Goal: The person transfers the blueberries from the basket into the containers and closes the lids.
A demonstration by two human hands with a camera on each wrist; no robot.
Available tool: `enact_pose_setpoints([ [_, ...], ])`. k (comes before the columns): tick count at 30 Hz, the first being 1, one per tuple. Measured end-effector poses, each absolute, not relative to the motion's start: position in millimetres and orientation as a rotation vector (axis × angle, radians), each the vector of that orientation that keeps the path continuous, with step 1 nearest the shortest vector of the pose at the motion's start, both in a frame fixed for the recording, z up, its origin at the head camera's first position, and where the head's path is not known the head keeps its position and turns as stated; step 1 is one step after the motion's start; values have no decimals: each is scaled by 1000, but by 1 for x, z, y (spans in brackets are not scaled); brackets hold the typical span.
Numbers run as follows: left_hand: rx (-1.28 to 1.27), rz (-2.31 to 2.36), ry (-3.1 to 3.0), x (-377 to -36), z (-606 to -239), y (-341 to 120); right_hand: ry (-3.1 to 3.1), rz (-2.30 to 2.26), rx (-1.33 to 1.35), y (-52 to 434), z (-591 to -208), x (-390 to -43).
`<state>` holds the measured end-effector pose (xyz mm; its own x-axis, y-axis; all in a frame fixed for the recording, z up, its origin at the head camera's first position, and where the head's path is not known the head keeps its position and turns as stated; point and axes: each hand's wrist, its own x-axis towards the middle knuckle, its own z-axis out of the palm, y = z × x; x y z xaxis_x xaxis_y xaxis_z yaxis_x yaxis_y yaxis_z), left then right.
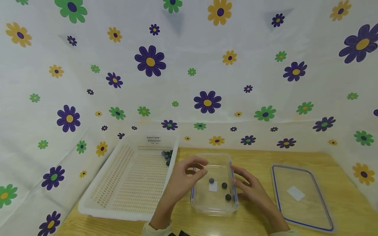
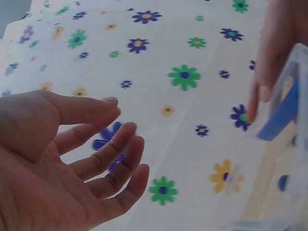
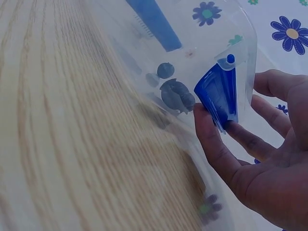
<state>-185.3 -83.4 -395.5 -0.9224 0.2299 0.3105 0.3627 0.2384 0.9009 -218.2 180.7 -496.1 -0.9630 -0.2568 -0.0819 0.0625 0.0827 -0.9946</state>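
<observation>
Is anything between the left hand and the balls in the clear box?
Nothing visible. The box is open-topped, its lid lying to the right. The left hand hovers at the box's left rim, and three balls lie uncovered inside. The right hand touches the right wall.

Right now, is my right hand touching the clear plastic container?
Touching. In the right wrist view the thumb of the right hand presses against the blue latch on the side of the clear container.
</observation>
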Motion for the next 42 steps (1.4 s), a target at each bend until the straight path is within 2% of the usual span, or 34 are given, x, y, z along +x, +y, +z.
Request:
enact_pose_setpoints([
  [6, -466, -1732, -2411, -184, -370, -119, 2121, -1985, -218, 181, -499, -217],
  [15, -342, -1680, -2458, -220, -360, -186, 2135, -1988, -216, 182, -500, -218],
  [27, -209, -1662, -2697, -268, -399, -218, 2123, -2005, -201, 181, -498, -217],
  [42, 26, -1771, -2858, -293, -450, -224, 2155, -1963, -187, 179, -500, -217],
])
